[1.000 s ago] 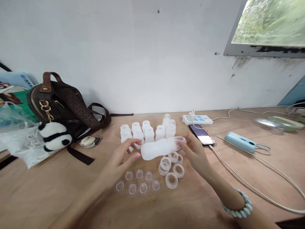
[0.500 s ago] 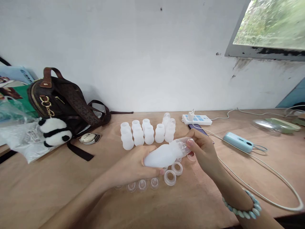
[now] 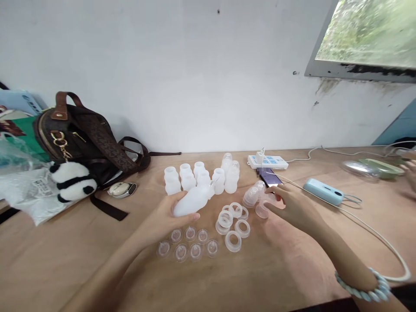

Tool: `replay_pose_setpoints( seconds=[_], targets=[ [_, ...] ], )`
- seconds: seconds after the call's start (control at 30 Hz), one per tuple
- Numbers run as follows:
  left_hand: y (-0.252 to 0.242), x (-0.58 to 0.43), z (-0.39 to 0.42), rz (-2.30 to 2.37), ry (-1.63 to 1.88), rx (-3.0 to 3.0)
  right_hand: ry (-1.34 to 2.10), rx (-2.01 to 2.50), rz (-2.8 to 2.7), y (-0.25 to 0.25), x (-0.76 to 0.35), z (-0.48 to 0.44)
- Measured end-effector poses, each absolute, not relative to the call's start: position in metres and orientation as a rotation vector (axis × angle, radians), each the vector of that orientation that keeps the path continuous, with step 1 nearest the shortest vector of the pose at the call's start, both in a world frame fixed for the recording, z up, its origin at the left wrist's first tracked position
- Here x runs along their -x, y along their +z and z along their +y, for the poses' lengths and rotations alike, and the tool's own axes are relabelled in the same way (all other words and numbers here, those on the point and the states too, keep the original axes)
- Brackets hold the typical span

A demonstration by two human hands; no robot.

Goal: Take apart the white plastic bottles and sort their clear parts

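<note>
My left hand (image 3: 177, 212) is wrapped round a white baby bottle (image 3: 194, 200), tilted with its top up to the right. A clear teat (image 3: 212, 184) shows at its top end. My right hand (image 3: 282, 201) is over a cluster of clear domed caps (image 3: 250, 197), thumb and fingers apart around one cap; whether they touch it is hard to see. Between the hands lie several translucent collar rings (image 3: 233, 241). Several clear teats (image 3: 195, 251) sit in two rows in front of my left hand. Open white bottles (image 3: 172, 180) stand behind, with capped bottles (image 3: 231, 177) at their right.
A brown backpack (image 3: 87, 138) with a panda plush (image 3: 73, 181) stands left, near a computer mouse (image 3: 121, 189). A power strip (image 3: 268, 162), a phone (image 3: 270, 177), a light-blue device (image 3: 323, 191) and a white cable (image 3: 390, 247) are right. Another person's hand (image 3: 410, 170) shows at the right edge.
My right hand has left the bottle's clear top end and moved right and down to the caps. My left hand has drawn the bottle back left, uncovering the rings and teats.
</note>
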State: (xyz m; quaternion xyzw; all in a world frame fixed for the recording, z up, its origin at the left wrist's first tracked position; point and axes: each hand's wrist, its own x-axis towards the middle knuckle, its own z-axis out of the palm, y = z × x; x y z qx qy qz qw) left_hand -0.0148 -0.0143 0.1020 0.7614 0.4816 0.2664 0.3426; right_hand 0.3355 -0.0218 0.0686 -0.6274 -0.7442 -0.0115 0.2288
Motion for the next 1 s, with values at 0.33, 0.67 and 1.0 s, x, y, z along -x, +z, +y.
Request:
replay_pose_setpoints(
  seconds=[0.33, 0.67, 1.0],
  targets=[
    [0.108, 0.011, -0.009, 1.424, 0.657, -2.542, 0.480, 1.385, -1.929, 0.106, -0.273, -0.037],
    [0.112, -0.009, -0.004, 1.449, 0.598, -3.015, 1.118, 1.115, -1.607, 0.113, -0.219, 0.000],
    [0.120, -0.003, 0.011, 1.206, 0.549, -2.163, 0.843, 0.904, -1.880, 0.097, -0.228, 0.014]
  ],
)
